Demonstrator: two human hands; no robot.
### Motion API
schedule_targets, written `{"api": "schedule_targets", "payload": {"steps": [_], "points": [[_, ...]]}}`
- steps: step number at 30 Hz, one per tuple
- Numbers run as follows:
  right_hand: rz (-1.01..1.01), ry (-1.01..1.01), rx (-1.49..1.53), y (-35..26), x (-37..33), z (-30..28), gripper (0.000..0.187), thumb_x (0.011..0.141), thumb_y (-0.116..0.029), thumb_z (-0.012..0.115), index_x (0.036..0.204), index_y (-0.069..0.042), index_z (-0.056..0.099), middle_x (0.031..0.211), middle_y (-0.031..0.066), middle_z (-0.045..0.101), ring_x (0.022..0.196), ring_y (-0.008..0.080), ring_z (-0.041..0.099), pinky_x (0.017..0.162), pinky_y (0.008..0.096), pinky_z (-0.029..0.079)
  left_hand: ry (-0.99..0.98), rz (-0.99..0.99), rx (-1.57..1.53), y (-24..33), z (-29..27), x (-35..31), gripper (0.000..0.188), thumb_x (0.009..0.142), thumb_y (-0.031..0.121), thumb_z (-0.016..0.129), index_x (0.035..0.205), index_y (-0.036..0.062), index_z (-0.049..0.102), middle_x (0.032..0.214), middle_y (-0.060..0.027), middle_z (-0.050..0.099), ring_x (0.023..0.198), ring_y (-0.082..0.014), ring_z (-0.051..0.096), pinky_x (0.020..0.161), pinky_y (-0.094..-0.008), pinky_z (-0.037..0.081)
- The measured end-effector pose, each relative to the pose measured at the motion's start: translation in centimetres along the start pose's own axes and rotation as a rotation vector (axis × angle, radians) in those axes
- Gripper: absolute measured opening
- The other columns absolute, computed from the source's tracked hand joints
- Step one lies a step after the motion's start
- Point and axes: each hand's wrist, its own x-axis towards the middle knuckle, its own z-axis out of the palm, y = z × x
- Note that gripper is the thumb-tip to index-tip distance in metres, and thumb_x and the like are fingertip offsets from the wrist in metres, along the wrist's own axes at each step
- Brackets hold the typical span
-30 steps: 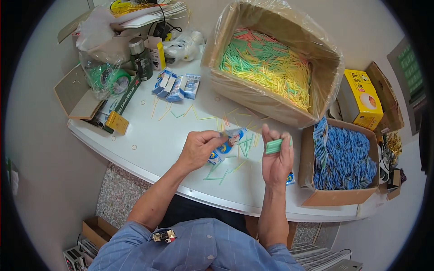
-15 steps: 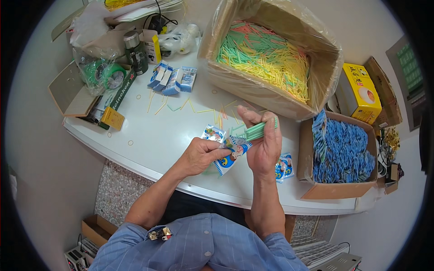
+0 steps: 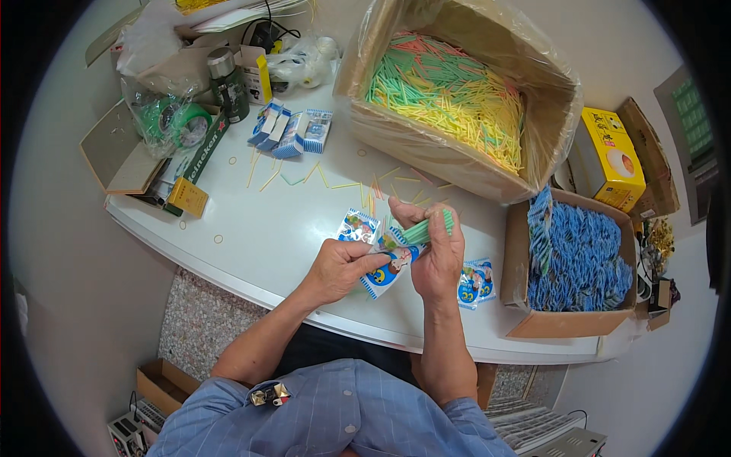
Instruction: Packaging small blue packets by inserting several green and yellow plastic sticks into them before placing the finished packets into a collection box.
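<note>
From my remote seat I have both bare hands near the middle of the table (image 3: 266,255), smooth, white, curved front edge. Left hand (image 3: 337,270): gripping the printed packet (image 3: 390,273), thin glossy film, blue and white, crimped striped edge. Right hand (image 3: 442,263): closed around the green stick bundle (image 3: 428,230), slim straight rods packed side by side, lower end at the packet's upper edge; I can't tell how far in they sit. Pose: left forearm angles in from lower left, knuckles up, thumb and forefinger pinching; right forearm comes up nearly straight, palm turned inward, fingers curled over the rods. Hands just beside each other, packet between. A second flat packet (image 3: 356,225) lies by the left fingers, two overlapping packets (image 3: 475,283) right of the right wrist. I see loose thin sticks (image 3: 347,186) scattered beyond the hands. Behind: large cardboard box (image 3: 426,141), tilted, crinkled clear plastic liner, heap of yellow, green and pink sticks (image 3: 449,99). Right: smaller brown carton (image 3: 563,324), open, filled with tightly ranked blue sachets (image 3: 580,259), ruffled texture.
</note>
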Motion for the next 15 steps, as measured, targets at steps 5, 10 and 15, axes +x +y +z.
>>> {"api": "schedule_targets", "payload": {"steps": [5,10,15], "points": [[0.014,0.040,-0.092,0.4,-0.3,-0.1,0.023,0.107,-0.027,0.046,0.106,-0.004,0.048,0.111,0.0257,0.069,0.118,0.0365,0.063,0.107,0.0507,0.047,0.009,-0.013,0.021,-0.8,0.0,0.0,0.018,0.094,0.013,0.070,0.098,-0.0029,0.076,0.082,-0.0047,0.074,0.075,-0.0057,0.064,0.067,-0.0231,0.052],[0.014,0.013,-0.225,1.1,-0.3,-1.0,0.025,0.107,-0.029,0.047,0.107,-0.004,0.048,0.111,0.0259,0.069,0.117,0.0356,0.064,0.104,0.0505,0.049,0.040,-0.024,-0.022,-0.8,0.6,0.1,0.020,0.095,0.014,0.070,0.101,-0.0034,0.076,0.085,-0.0048,0.074,0.076,-0.0054,0.064,0.067,-0.0221,0.052],[0.212,0.071,0.054,1.1,-0.1,-0.6,0.026,0.105,-0.028,0.052,0.102,-0.001,0.055,0.114,0.0256,0.068,0.117,0.0322,0.064,0.102,0.0485,0.051,0.126,-0.025,-0.172,-1.9,0.8,0.4,0.022,0.095,0.014,0.069,0.108,-0.0032,0.074,0.089,-0.0051,0.074,0.079,-0.0053,0.064,0.070,-0.0214,0.053]]}}
